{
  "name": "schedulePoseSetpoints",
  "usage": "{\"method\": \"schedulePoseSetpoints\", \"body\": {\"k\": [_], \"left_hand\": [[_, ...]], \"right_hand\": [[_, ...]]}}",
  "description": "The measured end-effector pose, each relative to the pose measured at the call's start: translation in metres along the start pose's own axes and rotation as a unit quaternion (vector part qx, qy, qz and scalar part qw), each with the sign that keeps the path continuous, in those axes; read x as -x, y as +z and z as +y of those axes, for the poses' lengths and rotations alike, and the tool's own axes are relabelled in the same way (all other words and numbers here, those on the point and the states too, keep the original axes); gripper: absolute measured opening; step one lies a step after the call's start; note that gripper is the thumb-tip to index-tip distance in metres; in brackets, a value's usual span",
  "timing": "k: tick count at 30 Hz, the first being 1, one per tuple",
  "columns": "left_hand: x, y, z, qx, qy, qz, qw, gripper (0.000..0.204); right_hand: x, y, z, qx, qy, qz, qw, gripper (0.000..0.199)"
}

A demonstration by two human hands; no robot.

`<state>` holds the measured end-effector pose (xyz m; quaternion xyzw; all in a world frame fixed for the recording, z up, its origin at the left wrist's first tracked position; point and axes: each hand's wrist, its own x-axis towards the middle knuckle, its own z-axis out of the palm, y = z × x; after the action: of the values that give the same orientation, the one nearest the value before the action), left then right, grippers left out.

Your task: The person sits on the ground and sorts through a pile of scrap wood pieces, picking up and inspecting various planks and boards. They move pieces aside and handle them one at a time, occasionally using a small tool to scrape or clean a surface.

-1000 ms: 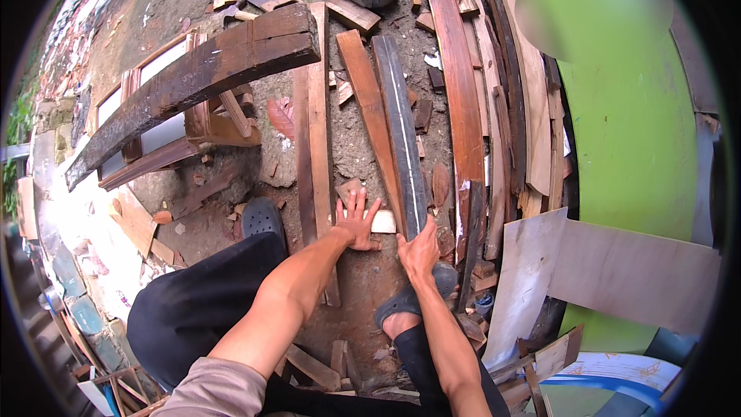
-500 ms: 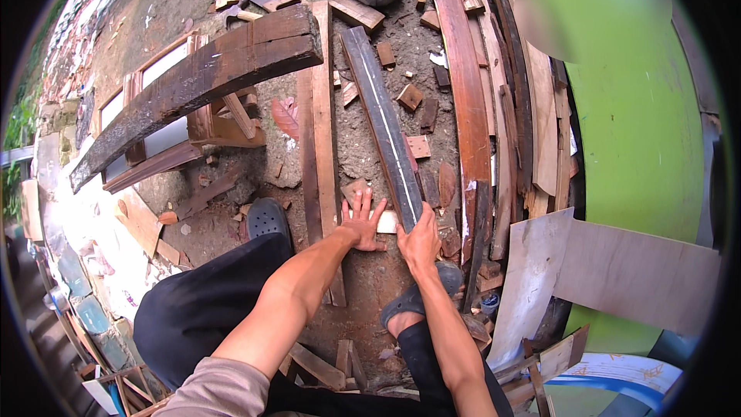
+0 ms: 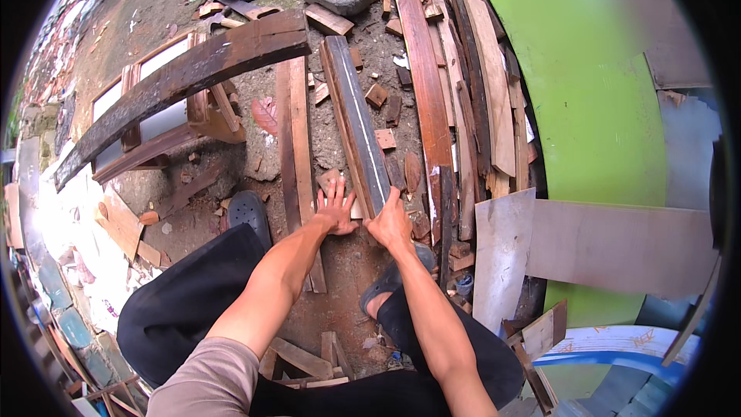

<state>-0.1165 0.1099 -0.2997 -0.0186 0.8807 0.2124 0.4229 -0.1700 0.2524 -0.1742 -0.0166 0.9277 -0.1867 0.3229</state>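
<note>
Gripping white-striped grey plank point(image 3: 356, 112), centre frame: right hand point(image 3: 390, 222), clasped round lower end; left hand point(image 3: 336, 210), fingers spread; firm pressure advisable.

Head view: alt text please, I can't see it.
The person's right grip holds the near end of a dark, white-striped plank; the left grip, fingers spread, partly hides a pale wood block. To the right lie a reddish board and a green panel.
</note>
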Motion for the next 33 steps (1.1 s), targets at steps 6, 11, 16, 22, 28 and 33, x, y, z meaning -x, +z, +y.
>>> {"method": "schedulePoseSetpoints", "body": {"k": [6, 11, 16, 22, 28, 33], "left_hand": [[0.044, 0.008, -0.009, 0.257, 0.031, 0.113, 0.959, 0.087], [0.126, 0.008, 0.034, 0.852, -0.079, -0.039, 0.515, 0.088], [0.183, 0.015, 0.025, 0.876, 0.034, -0.126, 0.464, 0.08], [0.21, 0.063, 0.026, 0.818, -0.015, -0.097, 0.566, 0.05], [0.229, 0.085, 0.018, 0.847, 0.007, -0.115, 0.519, 0.05], [0.236, 0.073, 0.037, 0.835, -0.023, -0.147, 0.529, 0.05]], "right_hand": [[0.044, 0.029, 0.016, -0.277, -0.006, -0.058, 0.959, 0.081], [0.137, -0.001, 0.007, -0.533, 0.093, -0.174, 0.823, 0.064], [0.226, 0.036, 0.014, -0.518, 0.102, -0.188, 0.828, 0.072], [0.292, 0.077, 0.031, -0.482, 0.108, -0.208, 0.844, 0.104], [0.315, 0.108, 0.053, -0.504, 0.088, -0.206, 0.834, 0.113], [0.325, 0.101, 0.072, -0.506, 0.075, -0.222, 0.83, 0.114]]}}
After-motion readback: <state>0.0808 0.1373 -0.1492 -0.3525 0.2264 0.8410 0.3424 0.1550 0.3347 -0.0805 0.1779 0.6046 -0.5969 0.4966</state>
